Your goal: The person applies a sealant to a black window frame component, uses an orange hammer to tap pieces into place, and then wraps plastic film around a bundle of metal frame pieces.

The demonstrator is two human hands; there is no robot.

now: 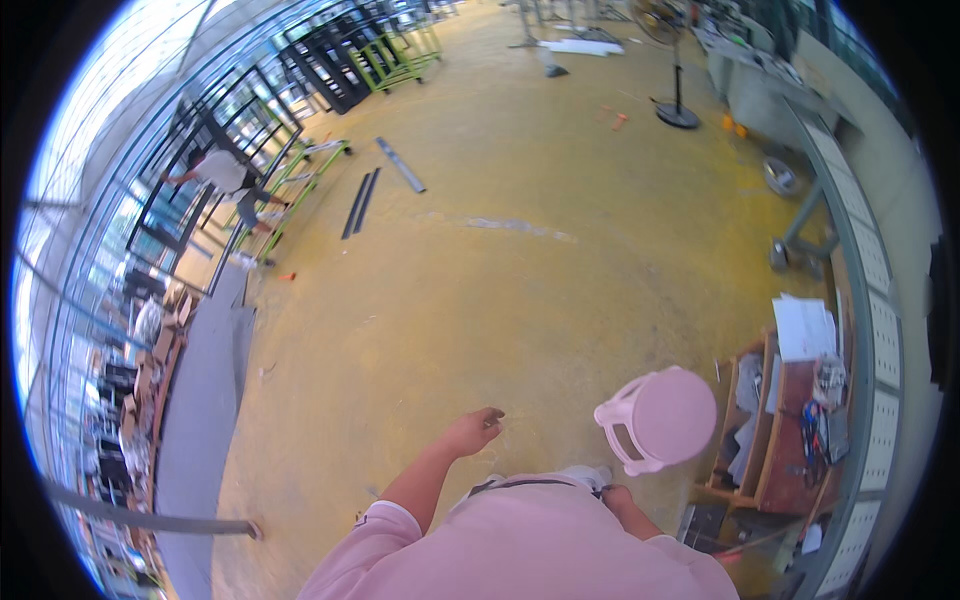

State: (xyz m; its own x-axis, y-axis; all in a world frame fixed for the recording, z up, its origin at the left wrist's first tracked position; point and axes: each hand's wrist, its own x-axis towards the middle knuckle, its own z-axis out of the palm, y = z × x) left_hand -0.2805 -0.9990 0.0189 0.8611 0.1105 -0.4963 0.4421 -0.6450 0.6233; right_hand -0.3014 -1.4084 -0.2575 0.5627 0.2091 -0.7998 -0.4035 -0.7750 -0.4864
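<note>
My left hand (473, 432) is held out in front of my body above the yellow floor. Its fingers are curled together, and what they hold, if anything, is too small to make out. At my waist, by the dark belt (525, 482), is my right hand (618, 497); its fingers are mostly hidden. A round pink plastic stool (674, 415) stands on the floor ahead of the right hand, not touching it.
To the right, a wooden shelf unit (768, 430) holds papers and tools beside a long bench (880, 340). Metal strips (401, 165) lie on the floor ahead. At far left, a person (225, 178) stands by dark frames on green carts (310, 180). A stand fan's base (677, 115) is farther off.
</note>
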